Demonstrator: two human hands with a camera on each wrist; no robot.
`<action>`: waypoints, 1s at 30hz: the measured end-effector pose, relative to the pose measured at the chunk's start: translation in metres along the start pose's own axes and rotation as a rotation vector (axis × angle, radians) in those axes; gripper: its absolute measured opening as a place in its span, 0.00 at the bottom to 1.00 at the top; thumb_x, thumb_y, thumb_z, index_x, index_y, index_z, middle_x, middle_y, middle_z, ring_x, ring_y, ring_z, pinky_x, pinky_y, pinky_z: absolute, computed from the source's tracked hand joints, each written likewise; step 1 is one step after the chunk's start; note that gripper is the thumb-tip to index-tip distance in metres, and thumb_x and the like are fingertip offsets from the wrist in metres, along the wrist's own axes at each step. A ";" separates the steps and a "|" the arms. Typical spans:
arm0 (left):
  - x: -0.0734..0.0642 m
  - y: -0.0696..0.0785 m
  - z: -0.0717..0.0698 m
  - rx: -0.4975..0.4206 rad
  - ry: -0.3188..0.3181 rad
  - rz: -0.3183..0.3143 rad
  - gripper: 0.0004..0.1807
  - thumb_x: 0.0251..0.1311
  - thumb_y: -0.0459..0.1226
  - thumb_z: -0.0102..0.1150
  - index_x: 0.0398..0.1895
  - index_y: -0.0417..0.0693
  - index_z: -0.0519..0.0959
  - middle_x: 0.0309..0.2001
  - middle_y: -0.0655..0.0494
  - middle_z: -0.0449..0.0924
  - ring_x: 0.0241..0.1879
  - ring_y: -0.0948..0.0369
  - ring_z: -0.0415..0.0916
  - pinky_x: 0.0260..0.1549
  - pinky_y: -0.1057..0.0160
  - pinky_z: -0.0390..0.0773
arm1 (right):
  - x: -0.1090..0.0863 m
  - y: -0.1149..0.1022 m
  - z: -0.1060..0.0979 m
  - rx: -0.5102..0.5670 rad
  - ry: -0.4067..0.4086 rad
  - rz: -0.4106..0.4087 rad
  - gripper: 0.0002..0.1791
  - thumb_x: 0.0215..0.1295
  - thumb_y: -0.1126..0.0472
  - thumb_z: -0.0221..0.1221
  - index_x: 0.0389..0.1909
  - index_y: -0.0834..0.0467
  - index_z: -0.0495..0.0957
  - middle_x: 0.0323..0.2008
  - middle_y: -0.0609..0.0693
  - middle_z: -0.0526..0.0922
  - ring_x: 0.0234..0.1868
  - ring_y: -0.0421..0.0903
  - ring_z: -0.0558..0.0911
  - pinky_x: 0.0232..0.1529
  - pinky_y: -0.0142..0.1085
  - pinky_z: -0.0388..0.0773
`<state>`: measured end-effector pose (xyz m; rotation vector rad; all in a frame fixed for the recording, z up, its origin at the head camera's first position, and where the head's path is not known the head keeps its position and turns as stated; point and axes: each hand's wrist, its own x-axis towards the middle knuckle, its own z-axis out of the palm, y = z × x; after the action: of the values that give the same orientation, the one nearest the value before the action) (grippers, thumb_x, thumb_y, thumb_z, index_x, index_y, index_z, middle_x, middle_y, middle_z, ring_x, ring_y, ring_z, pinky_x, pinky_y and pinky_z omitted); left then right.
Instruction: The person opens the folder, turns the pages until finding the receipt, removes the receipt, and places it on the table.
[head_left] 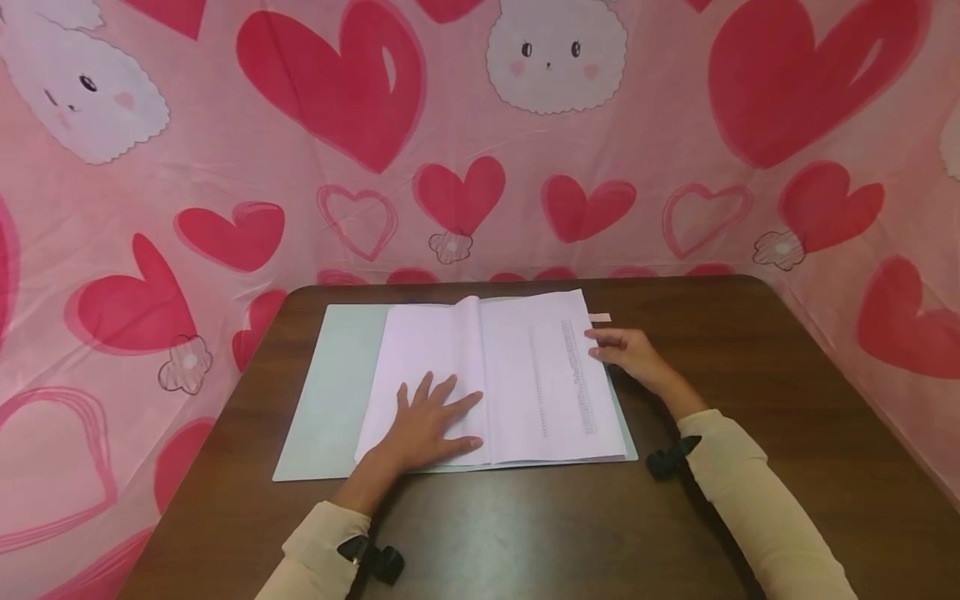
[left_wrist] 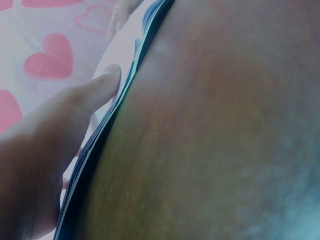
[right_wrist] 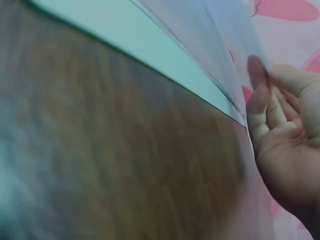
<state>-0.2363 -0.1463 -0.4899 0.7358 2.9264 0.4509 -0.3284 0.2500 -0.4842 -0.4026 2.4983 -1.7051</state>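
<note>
A folder with a pale green cover (head_left: 330, 383) lies spread on the table, with white pages inside. My left hand (head_left: 429, 425) rests on the left page (head_left: 420, 333) with fingers spread, its thumb near the central fold. In the left wrist view the thumb (left_wrist: 97, 90) lies on the paper by the near edge. At the right side, my right hand (head_left: 633, 358) pinches the outer edge of the printed page (head_left: 517, 375). The right wrist view shows thumb and fingers of that hand (right_wrist: 287, 120) on a page edge (right_wrist: 240, 30) lifted off the cover (right_wrist: 125, 40).
A small pale tab (head_left: 601, 317) sticks out past the folder's upper right edge. Brown wooden tabletop (head_left: 525, 533) surrounds the folder. A pink cloth (head_left: 480, 133) with hearts hangs behind and beside the table. Each wrist wears a black band with a small device.
</note>
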 end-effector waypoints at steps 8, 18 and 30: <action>0.000 0.001 -0.004 0.016 0.016 0.002 0.45 0.58 0.74 0.48 0.78 0.78 0.56 0.83 0.54 0.51 0.83 0.40 0.38 0.72 0.22 0.33 | 0.004 -0.017 -0.003 0.076 0.026 -0.012 0.25 0.71 0.63 0.61 0.65 0.70 0.74 0.63 0.63 0.79 0.42 0.31 0.84 0.47 0.23 0.82; 0.002 0.003 -0.006 0.064 0.003 0.011 0.46 0.58 0.74 0.47 0.79 0.76 0.56 0.83 0.53 0.51 0.83 0.40 0.40 0.72 0.22 0.34 | 0.008 -0.038 -0.001 0.172 0.027 -0.049 0.27 0.72 0.63 0.60 0.67 0.71 0.70 0.45 0.30 0.84 0.40 0.34 0.87 0.47 0.25 0.84; 0.007 0.008 -0.011 0.039 -0.022 -0.017 0.49 0.55 0.74 0.50 0.80 0.70 0.57 0.83 0.51 0.51 0.83 0.41 0.40 0.73 0.24 0.35 | 0.026 -0.076 0.017 0.181 -0.024 -0.093 0.27 0.73 0.61 0.58 0.69 0.66 0.70 0.51 0.34 0.83 0.46 0.36 0.85 0.51 0.28 0.84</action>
<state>-0.2409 -0.1392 -0.4769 0.7149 2.9264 0.3829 -0.3371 0.2019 -0.4183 -0.5251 2.3175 -1.9287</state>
